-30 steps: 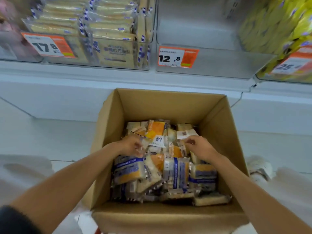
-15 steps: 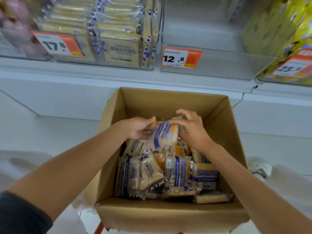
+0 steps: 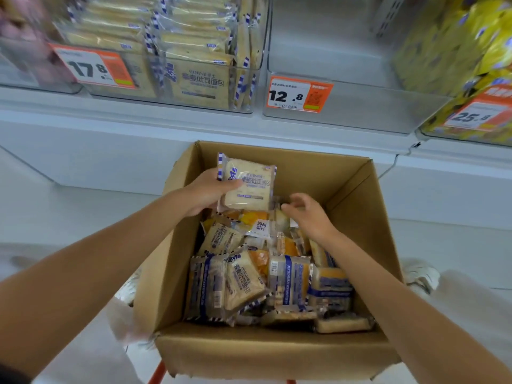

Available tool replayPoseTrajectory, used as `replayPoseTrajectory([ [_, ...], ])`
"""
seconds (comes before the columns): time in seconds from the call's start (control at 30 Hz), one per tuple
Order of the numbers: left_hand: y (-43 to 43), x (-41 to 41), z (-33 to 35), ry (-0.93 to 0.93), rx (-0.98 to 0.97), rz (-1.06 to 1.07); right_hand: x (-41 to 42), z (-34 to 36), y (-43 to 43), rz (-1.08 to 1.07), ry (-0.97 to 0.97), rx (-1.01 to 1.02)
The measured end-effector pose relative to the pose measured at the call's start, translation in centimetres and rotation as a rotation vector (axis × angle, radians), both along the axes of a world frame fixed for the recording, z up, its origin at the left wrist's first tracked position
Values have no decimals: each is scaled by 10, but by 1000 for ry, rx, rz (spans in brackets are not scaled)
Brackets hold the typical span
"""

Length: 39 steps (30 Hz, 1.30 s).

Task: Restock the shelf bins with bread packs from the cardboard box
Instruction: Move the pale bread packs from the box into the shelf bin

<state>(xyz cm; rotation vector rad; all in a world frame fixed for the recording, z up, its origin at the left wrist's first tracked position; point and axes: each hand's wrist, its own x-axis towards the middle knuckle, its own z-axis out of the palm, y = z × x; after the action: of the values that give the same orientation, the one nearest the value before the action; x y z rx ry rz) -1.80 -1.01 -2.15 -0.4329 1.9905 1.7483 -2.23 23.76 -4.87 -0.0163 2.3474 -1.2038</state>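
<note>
An open cardboard box (image 3: 357,195) stands below the shelf, holding several bread packs (image 3: 243,281) in blue-white and orange wrappers. My left hand (image 3: 206,191) grips one blue-checked toast pack (image 3: 248,185) upright above the box's far end. My right hand (image 3: 309,214) hovers over the packs at the box's right, fingers loosely curled, holding nothing. Above, a clear shelf bin (image 3: 194,87) with a 17.8 tag is stacked with the same toast packs. The clear bin (image 3: 360,106) tagged 12.8 beside it holds nothing.
A bin of yellow packs (image 3: 471,59) with a 25.8 tag sits at the right. A bin with pinkish packs (image 3: 22,37) is at the far left. White shelf edge (image 3: 110,115) runs above the box. Orange legs (image 3: 156,374) show under the box.
The toast pack, held by both hands half a second ago, is now lifted higher in my left hand alone. My right hand let go and dropped toward the packs.
</note>
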Motion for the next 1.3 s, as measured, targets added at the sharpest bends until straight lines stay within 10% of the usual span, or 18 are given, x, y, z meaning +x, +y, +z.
replayPoseTrajectory([
  [0.23,-13,9,-11,-29,17,104,56,-72,-49,708,-192,558],
  [0.53,-2,12,-7,116,-134,187,-11,19,0,227,-30,-101],
  [0.83,23,5,43,181,64,74,-45,90,-32,19,343,-30],
  [0.93,1,5,62,175,221,142,-37,101,-47,-57,14,-236],
  [1.3,-108,-26,151,593,-268,433,-89,186,-181,-13,87,-559],
])
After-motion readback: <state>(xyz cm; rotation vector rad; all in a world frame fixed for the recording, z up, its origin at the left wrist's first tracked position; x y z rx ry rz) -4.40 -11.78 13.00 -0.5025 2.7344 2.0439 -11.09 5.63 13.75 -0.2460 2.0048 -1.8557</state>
